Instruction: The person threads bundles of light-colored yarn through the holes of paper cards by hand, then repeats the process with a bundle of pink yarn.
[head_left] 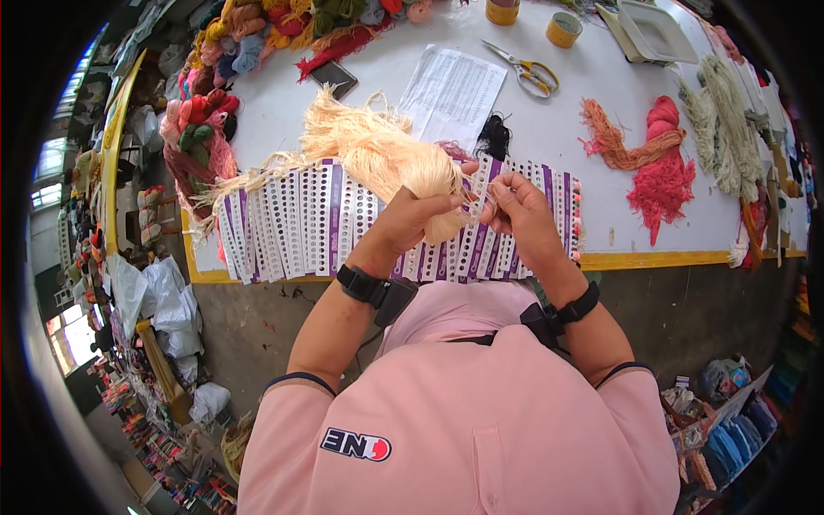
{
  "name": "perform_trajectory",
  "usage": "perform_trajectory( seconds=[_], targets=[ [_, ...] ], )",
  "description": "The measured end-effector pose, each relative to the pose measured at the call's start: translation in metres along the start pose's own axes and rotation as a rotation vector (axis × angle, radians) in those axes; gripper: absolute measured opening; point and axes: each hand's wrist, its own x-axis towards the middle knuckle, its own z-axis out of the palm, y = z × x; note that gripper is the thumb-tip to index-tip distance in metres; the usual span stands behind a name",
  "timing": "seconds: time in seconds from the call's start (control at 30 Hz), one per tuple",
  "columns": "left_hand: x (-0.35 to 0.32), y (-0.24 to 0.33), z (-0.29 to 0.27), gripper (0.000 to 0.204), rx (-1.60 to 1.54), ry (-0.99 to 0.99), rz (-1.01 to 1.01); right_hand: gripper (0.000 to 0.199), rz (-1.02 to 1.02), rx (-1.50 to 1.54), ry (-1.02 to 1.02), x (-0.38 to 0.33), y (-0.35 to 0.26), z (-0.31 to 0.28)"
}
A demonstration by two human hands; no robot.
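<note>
My left hand (410,221) is closed around a thick skein of pale cream thread (365,146), whose loose, frayed end spreads away to the far left. Close by on its right, my right hand (528,210) has thumb and fingers pinched together. Fine strands of the cream thread appear at its fingertips, though the exact grip is partly hidden. Both hands are above a long row of white and purple punched thread cards (296,215), lined up side by side along the table's near edge. Small tufts of coloured thread show at the row's right end.
The white table (584,129) also bears a printed sheet (451,94), yellow-handled scissors (528,70), a phone (335,79), black thread (494,136), tape rolls (564,30) and a plastic tray (659,33). Coloured skeins (202,120) pile at left; pink thread (661,176) lies right.
</note>
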Motion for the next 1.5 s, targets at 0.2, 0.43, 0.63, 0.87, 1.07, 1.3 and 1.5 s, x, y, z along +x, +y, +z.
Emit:
perform_trajectory(
  seconds=[0.2,0.43,0.63,0.87,1.07,1.3,1.5],
  targets=[
    [0.005,-0.005,0.001,0.056,0.031,0.016,0.010,0.015,-0.142,-0.329,-0.066,0.007,0.006,0.003],
    [0.007,-0.004,0.000,0.055,0.101,0.056,0.008,0.010,-0.081,-0.040,-0.110,0.007,0.005,-0.008],
    [0.013,-0.002,0.005,0.057,-0.205,0.000,-0.011,0.012,-0.007,-0.014,-0.106,0.002,-0.005,-0.006],
    [0.017,-0.002,0.023,0.063,-0.016,0.156,0.001,0.014,-0.019,-0.080,-0.068,0.001,-0.003,-0.007],
    [0.016,0.000,0.024,0.062,-0.064,0.149,-0.009,0.015,-0.060,-0.074,-0.068,0.001,-0.002,-0.007],
    [0.018,0.000,0.026,0.062,-0.039,0.162,0.022,0.016,-0.065,-0.092,-0.065,0.001,-0.002,-0.004],
    [0.016,-0.001,0.024,0.063,-0.040,0.170,0.033,0.016,-0.070,-0.104,-0.059,0.003,-0.001,-0.004]
  ],
)
